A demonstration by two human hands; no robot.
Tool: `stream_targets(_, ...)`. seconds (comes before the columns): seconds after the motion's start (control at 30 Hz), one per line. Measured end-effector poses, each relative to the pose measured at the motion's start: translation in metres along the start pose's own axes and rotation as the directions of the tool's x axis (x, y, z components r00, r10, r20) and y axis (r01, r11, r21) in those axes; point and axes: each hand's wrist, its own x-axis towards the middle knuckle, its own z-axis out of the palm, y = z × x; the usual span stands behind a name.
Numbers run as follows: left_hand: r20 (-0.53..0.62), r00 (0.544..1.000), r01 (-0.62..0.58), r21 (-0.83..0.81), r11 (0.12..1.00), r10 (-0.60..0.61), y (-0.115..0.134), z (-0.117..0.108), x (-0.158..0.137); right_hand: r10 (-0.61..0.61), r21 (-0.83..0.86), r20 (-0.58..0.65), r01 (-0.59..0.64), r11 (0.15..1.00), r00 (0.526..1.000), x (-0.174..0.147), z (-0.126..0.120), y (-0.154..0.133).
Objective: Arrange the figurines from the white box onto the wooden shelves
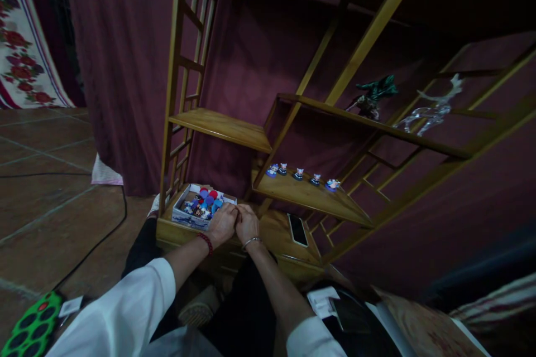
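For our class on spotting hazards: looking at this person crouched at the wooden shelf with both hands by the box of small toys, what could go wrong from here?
1. The left hand and right hand are pressed together beside the box; a nudge might tip its small pieces out.
2. The phone lies near the right hand; a sweeping wrist could knock it off.
3. The figurines line the shelf's front edge; bumping the shelf may topple them.

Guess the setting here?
Probably a home room or small display corner: a wooden shelf with small figurines, maroon drapes behind it, tiled floor. Both hands meet by a box of trinkets.
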Motion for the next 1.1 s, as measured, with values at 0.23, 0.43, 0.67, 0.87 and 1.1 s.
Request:
stream_targets(0.23, 0.076, 0.995, 0.068, 0.027, 0.997, -0.069, -0.027, 0.015, -0.013, 0.034, 0.058, 0.123, -0.041, 0.997, 0.992, -0.002, 0.037, 0.002)
stream_targets(0.43, 0.178, 0.972, 0.14, 0.08, 0.987, -0.153, -0.042, 0.021, -0.017, 0.085, 0.043, 0.211, -0.096, 0.994, 0.974, -0.001, 0.064, 0.008)
stream_targets(0.67, 0.246, 0.942, 0.203, 0.133, 0.97, -0.23, -0.06, 0.023, -0.012, 0.056, 0.074, 0.268, -0.079, 0.994, 0.962, 0.01, 0.088, 0.01)
stream_targets(0.87, 0.281, 0.912, 0.258, 0.178, 0.95, -0.301, -0.074, 0.023, -0.006, 0.084, 0.032, 0.338, -0.1, 0.994, 0.937, 0.024, 0.099, 0.007)
stream_targets(1.1, 0.368, 0.838, 0.338, 0.229, 0.913, -0.403, -0.087, 0.02, -0.002, 0.113, -0.068, 0.476, -0.091, 0.993, 0.872, 0.036, 0.109, 0.005)
